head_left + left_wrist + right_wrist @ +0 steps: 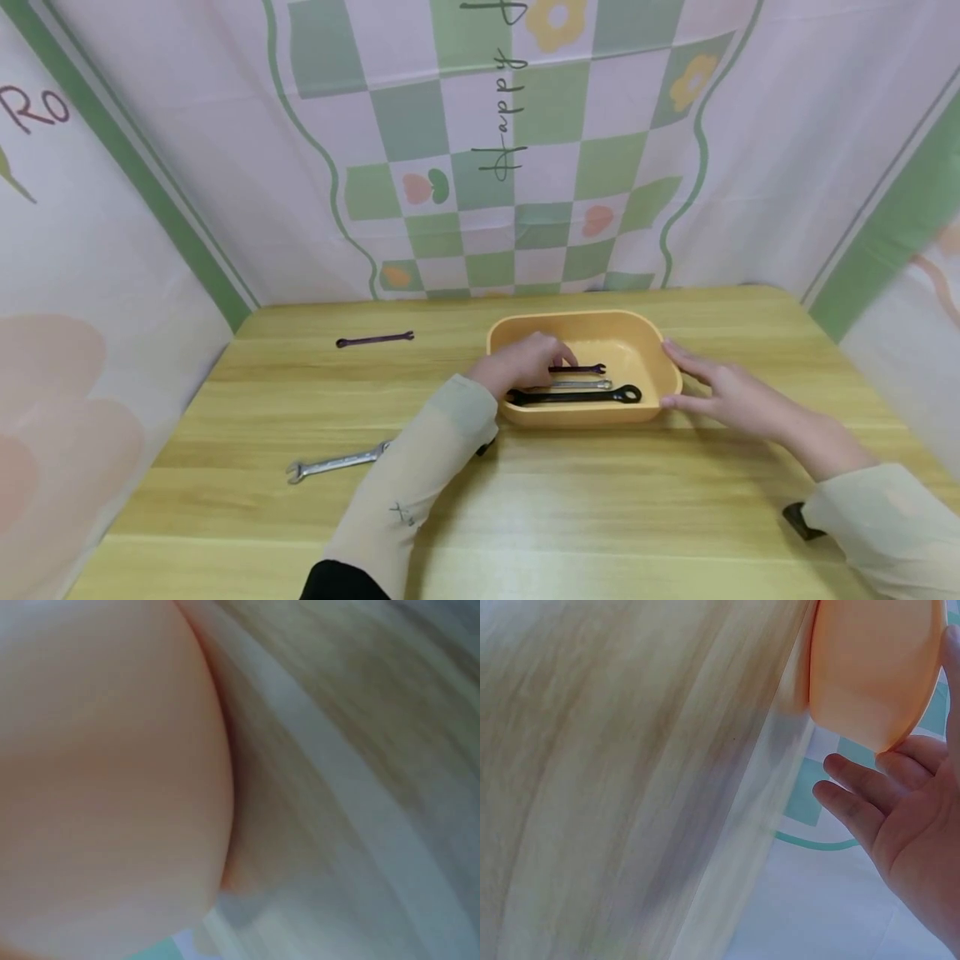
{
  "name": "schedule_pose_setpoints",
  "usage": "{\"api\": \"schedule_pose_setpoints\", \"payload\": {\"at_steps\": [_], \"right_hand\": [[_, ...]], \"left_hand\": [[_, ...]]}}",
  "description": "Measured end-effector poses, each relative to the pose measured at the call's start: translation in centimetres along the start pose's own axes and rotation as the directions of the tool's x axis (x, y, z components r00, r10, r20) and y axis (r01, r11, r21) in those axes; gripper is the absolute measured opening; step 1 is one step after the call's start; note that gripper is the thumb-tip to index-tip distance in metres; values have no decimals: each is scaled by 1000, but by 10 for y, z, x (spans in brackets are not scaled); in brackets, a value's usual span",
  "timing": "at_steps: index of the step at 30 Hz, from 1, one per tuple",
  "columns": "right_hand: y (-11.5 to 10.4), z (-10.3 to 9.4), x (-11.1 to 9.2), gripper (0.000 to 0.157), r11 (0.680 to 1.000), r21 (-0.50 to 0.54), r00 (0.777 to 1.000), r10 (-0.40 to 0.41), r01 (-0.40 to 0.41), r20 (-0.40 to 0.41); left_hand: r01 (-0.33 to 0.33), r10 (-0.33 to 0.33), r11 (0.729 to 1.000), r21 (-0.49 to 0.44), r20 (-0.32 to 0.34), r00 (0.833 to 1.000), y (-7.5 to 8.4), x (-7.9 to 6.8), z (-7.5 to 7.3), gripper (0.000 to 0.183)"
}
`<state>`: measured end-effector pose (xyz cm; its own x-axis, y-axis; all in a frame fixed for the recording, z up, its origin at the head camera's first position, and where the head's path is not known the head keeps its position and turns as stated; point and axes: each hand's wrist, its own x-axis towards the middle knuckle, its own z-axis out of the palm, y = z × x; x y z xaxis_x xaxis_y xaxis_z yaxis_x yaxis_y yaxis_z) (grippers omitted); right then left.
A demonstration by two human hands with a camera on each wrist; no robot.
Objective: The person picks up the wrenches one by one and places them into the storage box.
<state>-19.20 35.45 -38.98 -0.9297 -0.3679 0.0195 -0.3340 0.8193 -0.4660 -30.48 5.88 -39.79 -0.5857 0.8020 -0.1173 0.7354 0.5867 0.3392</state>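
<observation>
My left hand [528, 360] reaches into a yellow plastic tray [577, 417], its fingers curled down and pinching a small purple wrench [588, 369], whose near end they hide. Below that wrench in the tray lie a thin silver wrench [581, 385] and a larger black wrench [573, 397], roughly parallel. At the tray's right end, my right hand [723, 392] holds the rim between thumb and spread fingers. The right wrist view shows the tray's outer wall [877, 667] against the fingertips, with two other fingers [855, 787] extended free. Only blurred skin [105, 780] fills much of the left wrist view.
Another purple wrench [375, 339] lies on the wooden table [600, 517], back left of the tray. Nearer the front, a silver wrench [337, 462] is partly covered by the left sleeve [427, 467]. A patterned cloth [480, 150] hangs behind the table.
</observation>
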Motion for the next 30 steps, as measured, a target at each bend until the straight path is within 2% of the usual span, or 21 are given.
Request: {"api": "schedule_pose_setpoints", "payload": {"at_steps": [10, 18, 30], "right_hand": [[-2, 0, 1, 90, 1000, 10, 1000, 9, -9, 9], [-2, 1, 0, 90, 1000, 4, 1000, 16, -16, 9], [-1, 1, 0, 91, 1000, -4, 1000, 13, -13, 10]], "left_hand": [[0, 0, 1000, 14, 11, 1000, 1, 1, 3, 47], [-7, 6, 1000, 20, 7, 1000, -1, 1, 7, 38], [-5, 4, 1000, 10, 22, 1000, -1, 1, 8, 45]]}}
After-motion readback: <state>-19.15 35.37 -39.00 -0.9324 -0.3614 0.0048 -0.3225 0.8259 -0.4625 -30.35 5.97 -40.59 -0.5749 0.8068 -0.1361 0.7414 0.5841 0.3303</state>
